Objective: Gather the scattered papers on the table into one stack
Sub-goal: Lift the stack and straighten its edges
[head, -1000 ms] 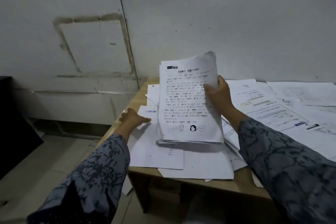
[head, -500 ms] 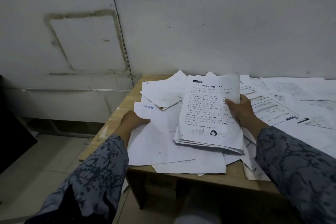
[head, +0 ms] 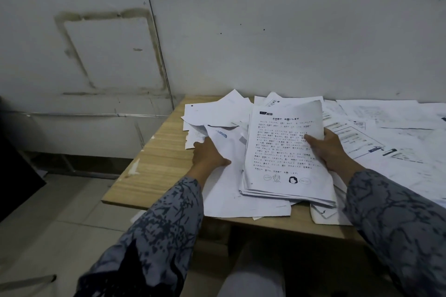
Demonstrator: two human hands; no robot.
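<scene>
A thick stack of printed papers (head: 282, 152) with Japanese text on top lies tilted over the loose sheets near the table's front. My right hand (head: 325, 149) grips the stack's right edge, thumb on the top page. My left hand (head: 208, 154) holds the left edge of a white sheet with blue lettering (head: 226, 149) just left of the stack, thumb on top. More loose papers (head: 217, 111) lie in a heap behind, and others (head: 391, 132) spread flat to the right.
The wooden table (head: 156, 164) has bare wood at its left end and stands against a grey wall (head: 289, 31). Some sheets hang over the front edge (head: 323, 217). Tiled floor lies below on the left.
The stack came down from upright to lie on the loose sheets. My left hand slid right along the table and took hold of the white sheet, which now lifts beside the stack.
</scene>
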